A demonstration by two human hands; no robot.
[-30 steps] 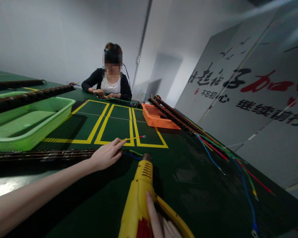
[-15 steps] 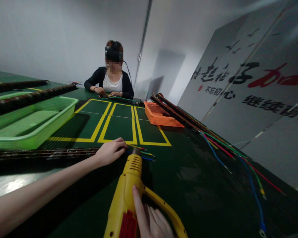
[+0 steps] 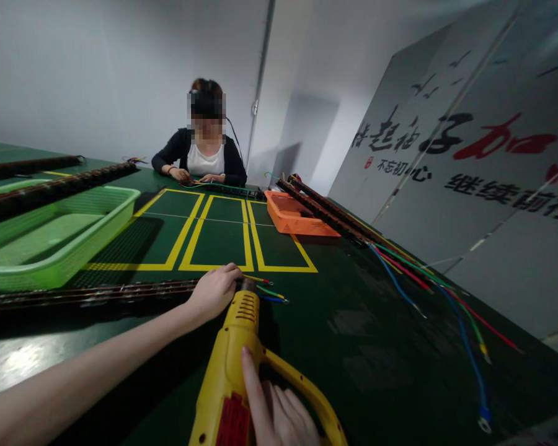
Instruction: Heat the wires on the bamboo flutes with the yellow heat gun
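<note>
My left hand (image 3: 214, 290) is curled at the end of a long dark strip (image 3: 88, 293) lying across the green table, pinching the short coloured wires (image 3: 267, 288) that stick out to its right. My right hand (image 3: 274, 412) grips the handle of a yellow heat gun (image 3: 235, 359), index finger stretched along its body. The gun's nozzle points away from me and sits right beside my left hand's fingers, close to the wire ends.
A light green basket (image 3: 56, 232) stands at the left and an orange tray (image 3: 292, 217) farther back. More dark strips with long coloured wires (image 3: 428, 291) run along the right. Yellow lines mark the table (image 3: 363, 347). A person sits at the far end.
My left hand brought the yellow wire down from a raised position to the strip's end. The heat gun moved forward and left until its nozzle reached the wires.
</note>
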